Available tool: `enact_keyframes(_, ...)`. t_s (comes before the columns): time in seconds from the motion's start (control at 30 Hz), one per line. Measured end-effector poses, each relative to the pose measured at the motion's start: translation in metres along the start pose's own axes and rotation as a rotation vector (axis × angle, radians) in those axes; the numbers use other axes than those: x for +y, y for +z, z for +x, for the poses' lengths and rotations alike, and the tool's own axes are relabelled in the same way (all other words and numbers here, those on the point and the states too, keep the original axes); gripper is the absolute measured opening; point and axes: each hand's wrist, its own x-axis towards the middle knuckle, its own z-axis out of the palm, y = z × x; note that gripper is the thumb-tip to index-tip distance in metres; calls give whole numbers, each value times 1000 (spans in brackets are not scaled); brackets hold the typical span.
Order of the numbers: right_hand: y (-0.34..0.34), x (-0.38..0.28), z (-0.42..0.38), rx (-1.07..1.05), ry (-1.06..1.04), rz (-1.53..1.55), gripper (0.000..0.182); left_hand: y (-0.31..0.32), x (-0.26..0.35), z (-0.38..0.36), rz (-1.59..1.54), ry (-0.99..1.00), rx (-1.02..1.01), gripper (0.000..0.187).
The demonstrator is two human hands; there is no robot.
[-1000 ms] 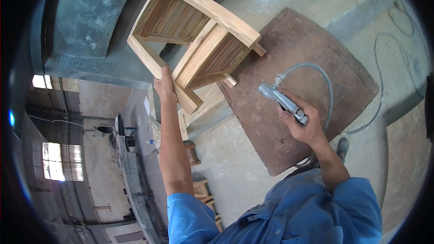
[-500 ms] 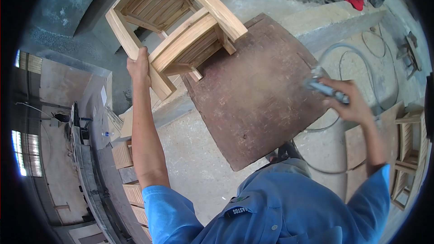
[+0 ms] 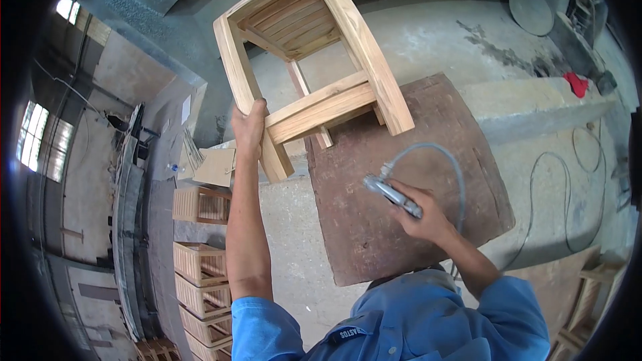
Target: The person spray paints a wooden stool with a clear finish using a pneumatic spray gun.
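Note:
My left hand (image 3: 249,126) grips a leg of a slatted pale wooden stool (image 3: 321,105), near its lower rail. The stool is tilted, its slatted part turned away, and overlaps the far edge of a worn brown board (image 3: 374,241). In my right hand (image 3: 426,215) is a silver air gun (image 3: 394,197), held over the board and apart from the stool. A grey hose (image 3: 460,177) loops from the gun's front end back past my right wrist. My right fingers wrap around the gun's body.
Several slatted wooden stools (image 3: 200,264) stand in a row on the floor to the left. More wooden frames (image 3: 582,307) are at the lower right. A red cloth (image 3: 575,85) lies on a concrete ledge (image 3: 535,103). Hose loops cross the floor at right.
My right hand has brought the air gun left, from the board's right edge to over its middle. The stool has turned slightly in my left hand. Dust above the board has thinned.

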Motion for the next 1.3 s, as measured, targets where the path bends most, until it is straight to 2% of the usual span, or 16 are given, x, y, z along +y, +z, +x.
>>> enact_keyframes(0.07, -23, -29, 7, -4, -43, -49, 51, 0, -3, 3, 51, -1, 14, 42)
enact_keyframes(0.2, -55, -76, 52, 119, -220, -80, 52, 1, 6, -5, 50, -4, 9, 43)
enact_keyframes(0.3, -46, -96, 105, 233, -298, 37, 49, -2, 3, -7, 43, 35, -2, 41)
enact_keyframes(0.4, -25, -109, 156, 315, -372, -15, 51, -3, 1, -16, -10, 22, -1, 38)
enact_keyframes(0.5, -3, -126, 197, 233, -348, 28, 46, -3, 1, -30, -30, 35, 38, 36)
enact_keyframes(0.6, 20, -127, 231, 194, -431, -161, 42, -5, -7, -39, -63, 35, 48, 36)
enact_keyframes(0.7, 40, -113, 259, 163, -449, -273, 40, -4, -20, -41, -45, 29, 73, 39)
enact_keyframes(0.73, 44, -110, 265, 122, -395, -318, 37, -4, -20, -43, -33, 31, 85, 41)
enact_keyframes(0.83, 56, -97, 273, 29, -309, -414, 34, -6, -16, -50, -20, -18, 76, 46)
enact_keyframes(0.97, 57, -88, 275, -68, -200, -547, 29, -7, -6, -54, -54, 17, 110, 48)
enact_keyframes(1.07, 59, -81, 262, -78, -252, -624, 38, -9, 0, -57, -52, -21, 106, 48)
enact_keyframes(1.2, 50, -85, 242, -87, -221, -641, 35, -8, 4, -46, -16, -38, 101, 50)
enact_keyframes(1.27, 50, -81, 233, 65, -346, -636, 43, -7, 0, -42, 6, -51, 99, 50)
enact_keyframes(1.3, 47, -80, 228, 69, -342, -636, 43, -6, -2, -38, -13, -46, 102, 50)
